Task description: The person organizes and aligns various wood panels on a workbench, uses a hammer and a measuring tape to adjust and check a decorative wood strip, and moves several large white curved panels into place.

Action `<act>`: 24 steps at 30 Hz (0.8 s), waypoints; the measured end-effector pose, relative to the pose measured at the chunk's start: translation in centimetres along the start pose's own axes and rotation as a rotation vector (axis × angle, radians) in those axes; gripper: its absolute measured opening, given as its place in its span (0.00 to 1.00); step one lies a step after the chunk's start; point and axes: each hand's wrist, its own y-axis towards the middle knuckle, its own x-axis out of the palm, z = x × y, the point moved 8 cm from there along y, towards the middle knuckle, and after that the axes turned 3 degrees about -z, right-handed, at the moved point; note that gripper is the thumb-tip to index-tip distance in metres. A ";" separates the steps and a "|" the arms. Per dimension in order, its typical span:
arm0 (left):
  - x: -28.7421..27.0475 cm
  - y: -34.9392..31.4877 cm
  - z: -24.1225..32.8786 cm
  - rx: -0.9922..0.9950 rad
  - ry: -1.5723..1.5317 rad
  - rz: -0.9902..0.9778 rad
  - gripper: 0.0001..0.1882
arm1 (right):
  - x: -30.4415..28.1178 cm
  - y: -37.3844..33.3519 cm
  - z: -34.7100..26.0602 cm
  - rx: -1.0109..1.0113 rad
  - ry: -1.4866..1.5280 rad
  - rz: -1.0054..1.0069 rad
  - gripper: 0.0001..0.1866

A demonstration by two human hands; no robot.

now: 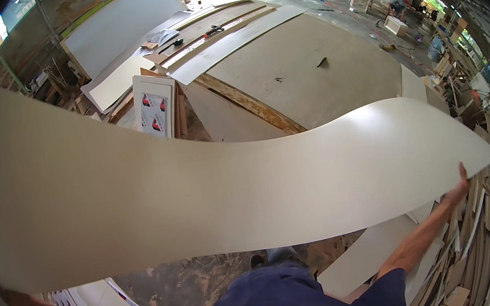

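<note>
A long, thin white laminate sheet (pixel 214 199) stretches across the view in front of me, bowed in a wave and lifted off the floor. My left hand (pixel 10 297) grips its lower edge at the far left, with most of the fingers hidden behind or under it. At the right end, my right hand (pixel 458 188) is closed on the near edge, the thumb lying over the top face. Both arms are spread wide. Beyond the sheet lies a large flat beige panel (pixel 314 65), a small dark object (pixel 322 62) resting on it.
Wood offcuts (pixel 455 268) crowd the right side. Upright boards with a printed label (pixel 155 112) stand beyond the sheet at left. A large white panel (pixel 125 24) leans on the back wall. Another person (pixel 397 7) bends over a box frame (pixel 396 25) far right.
</note>
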 end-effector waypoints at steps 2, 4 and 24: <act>5.9 -0.8 0.3 -0.041 -0.110 0.009 0.23 | -2.2 0.9 -5.1 -0.119 -0.107 0.045 0.32; 12.2 -2.3 5.8 0.256 0.135 -0.002 0.21 | -6.0 4.5 -8.6 -0.231 -0.180 0.073 0.34; 66.5 -23.1 53.9 -1.078 -1.571 -0.375 0.15 | 8.0 3.0 -11.5 -0.562 -0.967 -0.189 0.19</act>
